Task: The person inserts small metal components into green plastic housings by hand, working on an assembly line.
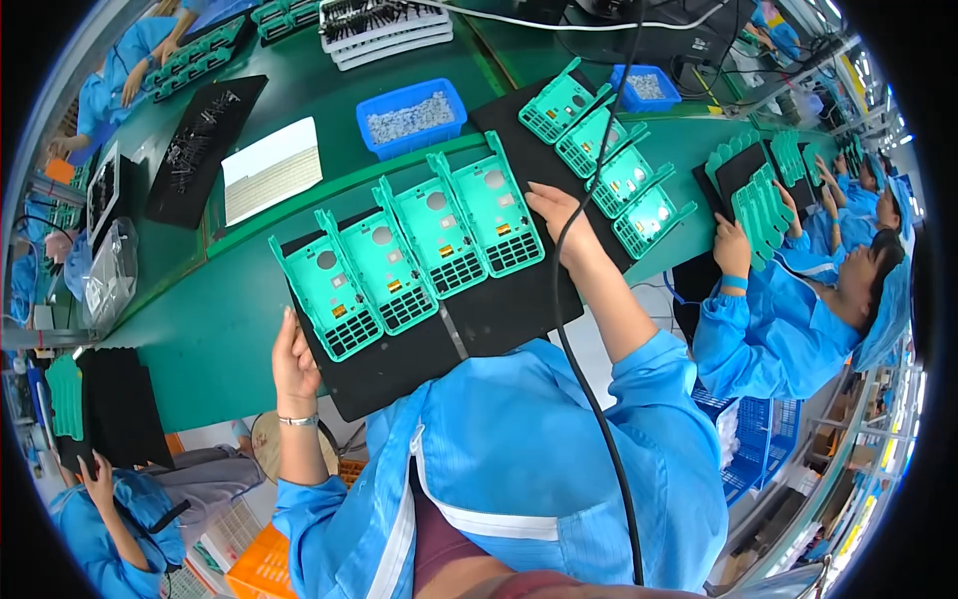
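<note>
Left hand (295,361): fingers are pinching the left edge of the black board (399,371).
Right hand (559,222): fingers are touching by the end shell; whether they are pinching it or the board, I cannot tell.
Green shells (424,230): four are lying side by side on the board, looking light, stiff, smooth; thin prongs probably fragile.
Safest hold: supporting opposite board edges, avoiding prongs.
</note>
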Available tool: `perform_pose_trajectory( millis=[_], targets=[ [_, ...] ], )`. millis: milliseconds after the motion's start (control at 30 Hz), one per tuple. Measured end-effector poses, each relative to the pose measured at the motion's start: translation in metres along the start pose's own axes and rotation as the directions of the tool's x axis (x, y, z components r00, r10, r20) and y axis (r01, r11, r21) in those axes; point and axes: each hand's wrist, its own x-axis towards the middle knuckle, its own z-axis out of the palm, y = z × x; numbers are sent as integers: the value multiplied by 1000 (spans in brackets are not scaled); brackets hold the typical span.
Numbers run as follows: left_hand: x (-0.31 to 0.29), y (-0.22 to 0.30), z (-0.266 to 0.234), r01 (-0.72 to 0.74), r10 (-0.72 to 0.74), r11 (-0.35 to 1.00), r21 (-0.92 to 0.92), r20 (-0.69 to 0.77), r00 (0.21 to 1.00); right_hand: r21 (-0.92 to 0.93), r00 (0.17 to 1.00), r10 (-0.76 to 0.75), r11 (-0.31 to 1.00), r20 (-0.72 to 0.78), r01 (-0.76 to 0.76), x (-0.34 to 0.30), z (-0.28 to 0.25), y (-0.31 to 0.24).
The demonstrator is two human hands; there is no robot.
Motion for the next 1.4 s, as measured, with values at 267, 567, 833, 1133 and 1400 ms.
perform_pose_trajectory(
  millis=[267,567,833,1133,1400],
  targets=[
    [60,-22,91,-37,36,999,25,57,998,338,977,-81,930,-198,145,-47,-85,-21],
    [150,-50,263,-199,-54,887,417,520,852,402,802,-115,818,-587,412,-77,-155,5],
    [196,-65,333,-362,-135,687,629,601,788,438,716,-45,764,-696,474,-59,-164,26],
    [277,-116,338,-565,-77,-218,795,563,823,259,798,-95,918,-595,302,-63,-192,44],
    [292,-129,347,-297,-293,-12,955,281,914,206,805,-47,956,-591,207,-60,-196,50]
  ],
)
